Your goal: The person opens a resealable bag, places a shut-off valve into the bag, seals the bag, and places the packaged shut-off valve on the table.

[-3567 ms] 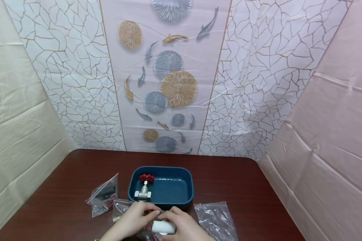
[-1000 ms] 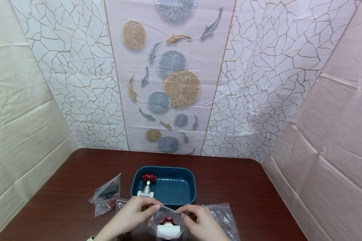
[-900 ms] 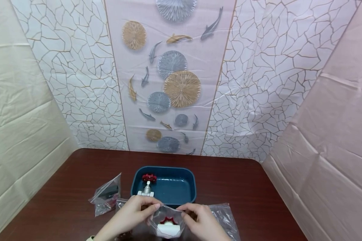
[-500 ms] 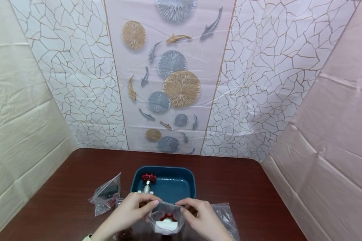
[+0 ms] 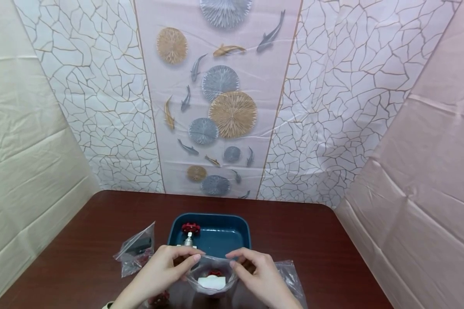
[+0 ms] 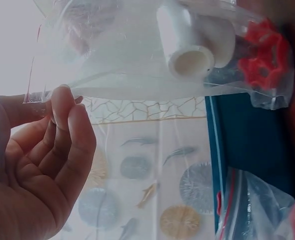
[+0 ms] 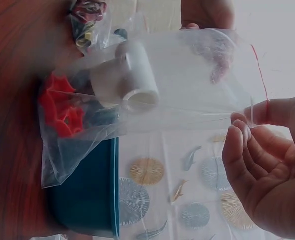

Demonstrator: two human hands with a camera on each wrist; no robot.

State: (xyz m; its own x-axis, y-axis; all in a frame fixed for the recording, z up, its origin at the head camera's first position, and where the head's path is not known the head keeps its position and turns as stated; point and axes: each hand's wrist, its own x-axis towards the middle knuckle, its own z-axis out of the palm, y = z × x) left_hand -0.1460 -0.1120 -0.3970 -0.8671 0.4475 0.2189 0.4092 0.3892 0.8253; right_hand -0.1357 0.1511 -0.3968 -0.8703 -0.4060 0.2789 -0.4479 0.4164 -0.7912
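A clear zip bag (image 7: 187, 75) hangs between my two hands, its mouth spread wide. Inside it lie a white tee pipe fitting (image 5: 212, 282) and a red handwheel (image 7: 62, 107), down at the bag's bottom end in the right wrist view. My left hand (image 5: 168, 266) pinches one side of the mouth between thumb and fingers. The opposite side is pinched by my right hand (image 5: 257, 270). Just beyond the bag stands a blue tray (image 5: 232, 216) containing a metal valve (image 5: 188, 240) with a red handwheel on top; the left hand partly hides the valve.
To the left of the tray a clear bag (image 5: 137, 251) with a dark piece and something red lies on the brown table (image 5: 294, 231). Another clear bag (image 5: 291, 279) lies flat under the right forearm. Near the left wrist sits another red handwheel (image 5: 160, 298).
Earlier my right hand held the white tee fitting; now the fitting is inside the bag and both hands pinch the mouth. Over the last second the bag has risen slightly.
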